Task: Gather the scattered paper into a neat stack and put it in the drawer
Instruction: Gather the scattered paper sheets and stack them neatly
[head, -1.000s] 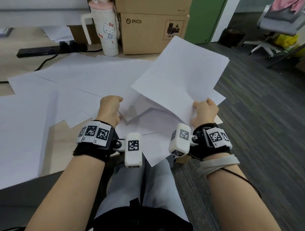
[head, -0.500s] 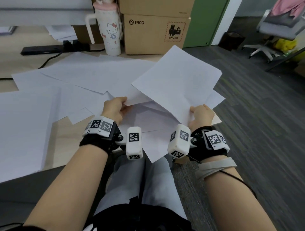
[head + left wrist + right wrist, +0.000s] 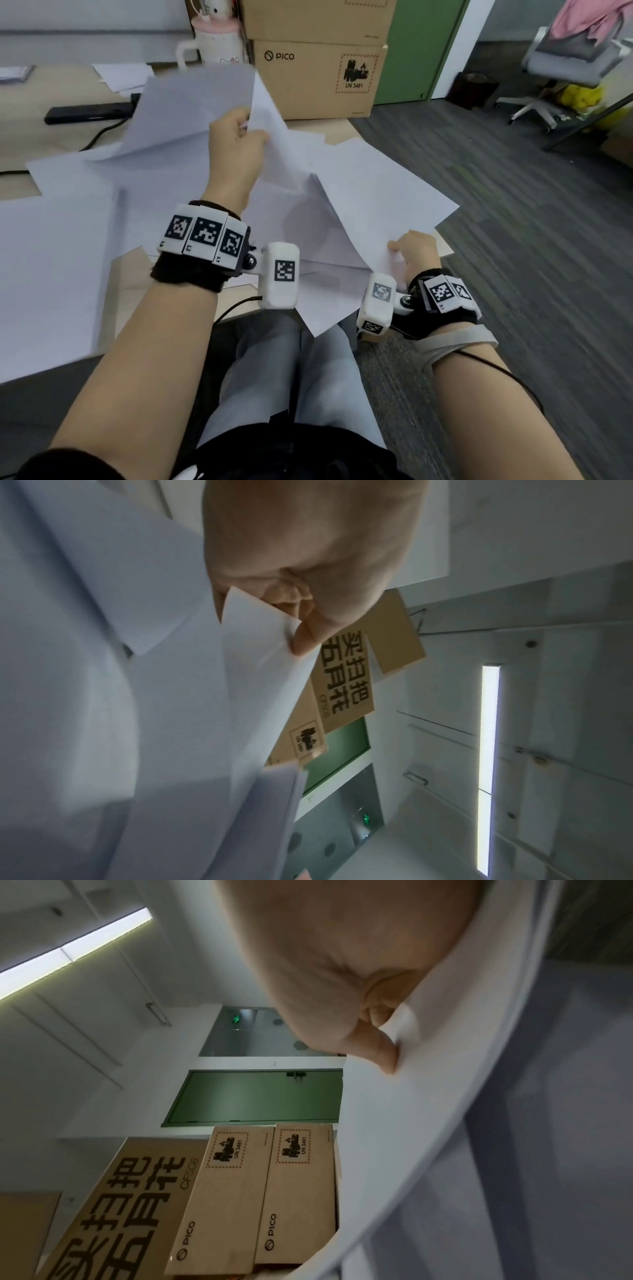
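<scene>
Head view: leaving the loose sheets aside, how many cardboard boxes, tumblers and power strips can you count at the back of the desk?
Cardboard boxes: 2 (the PICO box and the box stacked on it)
Tumbler: 1
Black power strip: 1
Total: 4

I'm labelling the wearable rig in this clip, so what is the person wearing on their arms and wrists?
Both forearms are bare. The left wrist wears a black band topped with white blocks bearing black-and-white square code markers, with a white camera pod sticking out, also code-marked, and a thin black cable under it. The right wrist carries the same kit, plus a pale strap round the forearm and a black cable.
</scene>
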Demonstrator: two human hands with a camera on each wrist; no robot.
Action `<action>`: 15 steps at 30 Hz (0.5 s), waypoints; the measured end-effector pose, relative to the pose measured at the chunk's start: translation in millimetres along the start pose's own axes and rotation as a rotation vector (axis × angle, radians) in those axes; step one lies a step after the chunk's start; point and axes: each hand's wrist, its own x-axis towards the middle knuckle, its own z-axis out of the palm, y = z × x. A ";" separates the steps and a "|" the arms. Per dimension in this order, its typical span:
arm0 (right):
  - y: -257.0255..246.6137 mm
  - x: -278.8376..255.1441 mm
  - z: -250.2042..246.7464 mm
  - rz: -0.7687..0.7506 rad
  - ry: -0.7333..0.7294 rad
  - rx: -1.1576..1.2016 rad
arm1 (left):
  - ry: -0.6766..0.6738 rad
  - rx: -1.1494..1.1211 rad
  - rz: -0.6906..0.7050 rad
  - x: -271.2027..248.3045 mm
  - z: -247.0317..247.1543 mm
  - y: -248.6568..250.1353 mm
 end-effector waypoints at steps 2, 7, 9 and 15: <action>0.6 3.6 -0.8 -0.008 0.032 -0.057 | -0.045 0.009 0.125 -2.7 -0.9 11.1; 6.4 8.5 -1.7 -0.105 -0.012 -0.184 | -0.082 -0.032 0.271 -7.7 -4.6 36.0; 8.5 13.4 -1.3 -0.117 -0.030 -0.199 | -0.085 -0.094 0.296 -9.4 -6.4 41.1; 8.7 10.6 -2.7 -0.115 -0.051 -0.202 | -0.060 -0.219 0.210 -10.3 -8.2 34.1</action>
